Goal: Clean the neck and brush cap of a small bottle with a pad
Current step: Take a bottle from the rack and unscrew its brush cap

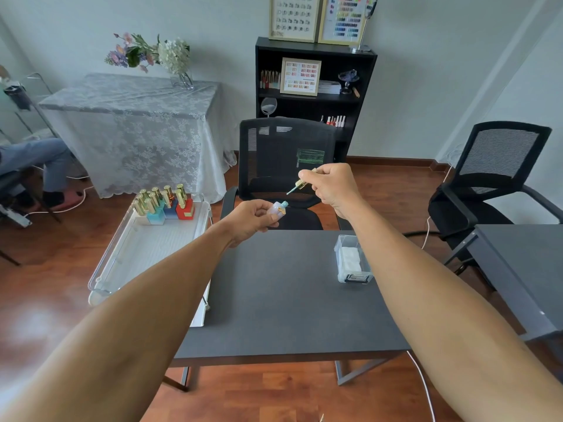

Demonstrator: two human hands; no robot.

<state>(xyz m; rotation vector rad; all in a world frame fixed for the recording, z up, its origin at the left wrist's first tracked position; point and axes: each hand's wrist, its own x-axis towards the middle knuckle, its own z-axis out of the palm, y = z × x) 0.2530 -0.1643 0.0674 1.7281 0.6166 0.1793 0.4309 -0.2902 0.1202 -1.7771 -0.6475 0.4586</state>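
Left hand (254, 219) grips open bottle (278, 208) | right hand (330, 185) pinches brush cap (301, 183) | risk: tilted bottle, seemingly uncapped, spills on table (289, 300).

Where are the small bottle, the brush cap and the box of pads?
small bottle (278, 208): head view, on its pale body.
brush cap (301, 184): head view, on its gold collar.
box of pads (353, 259): head view, on its clear wall.

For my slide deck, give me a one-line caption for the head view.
Left hand holds the opened small bottle while right hand lifts its brush cap above the dark table.
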